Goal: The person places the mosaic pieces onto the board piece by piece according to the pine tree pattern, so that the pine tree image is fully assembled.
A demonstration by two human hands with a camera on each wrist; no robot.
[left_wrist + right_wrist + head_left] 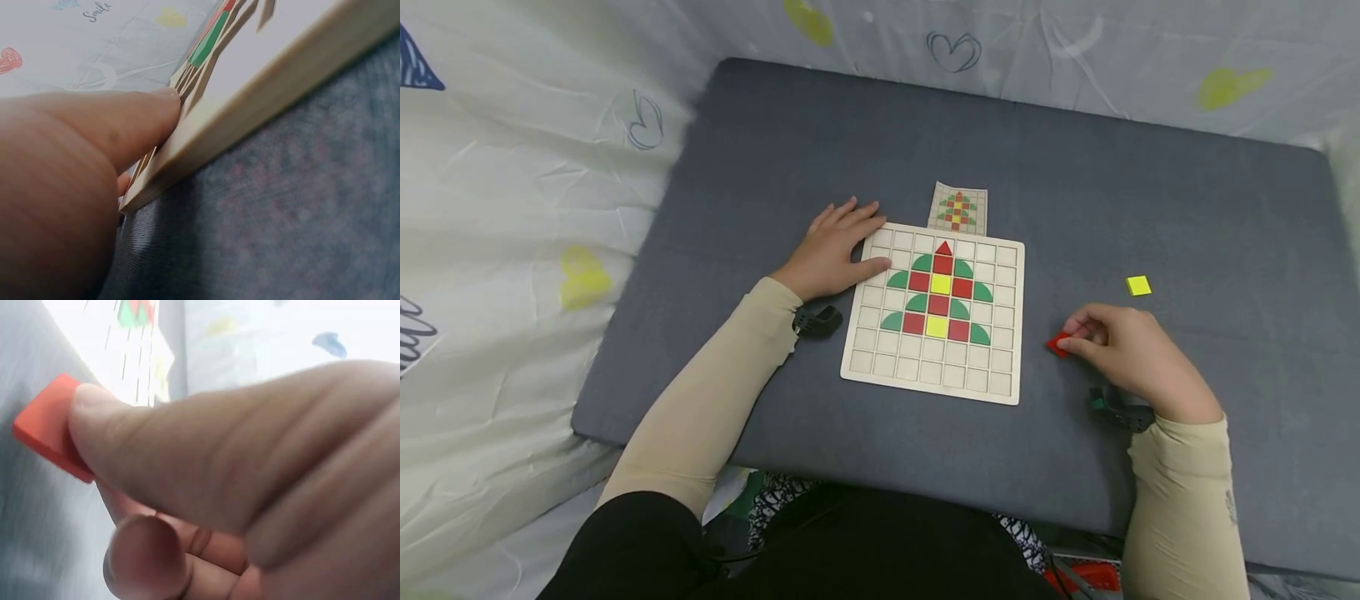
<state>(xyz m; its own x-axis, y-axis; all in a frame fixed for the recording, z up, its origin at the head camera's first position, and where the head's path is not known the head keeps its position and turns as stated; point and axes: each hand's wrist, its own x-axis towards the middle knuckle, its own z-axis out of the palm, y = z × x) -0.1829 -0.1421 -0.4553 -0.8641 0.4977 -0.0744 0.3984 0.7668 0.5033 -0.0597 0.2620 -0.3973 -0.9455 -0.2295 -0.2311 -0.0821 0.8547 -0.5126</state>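
Observation:
Between thumb and fingertips, my right hand pinches a red tile, to the right of the wooden grid board. In the right wrist view the same red tile juts out past the thumb tip. My left hand lies with extended fingers at the board's upper left, its thumb resting on the edge squares. That thumb touches the board's rim in the left wrist view. On the board, red and yellow squares, green quarter-rounds and a red triangle form a tree shape.
A small pattern card showing a similar tree lies behind the board, partly tucked against its far edge. One yellow square tile sits on the grey table beyond my right hand. White printed curtains enclose the table's far and left sides.

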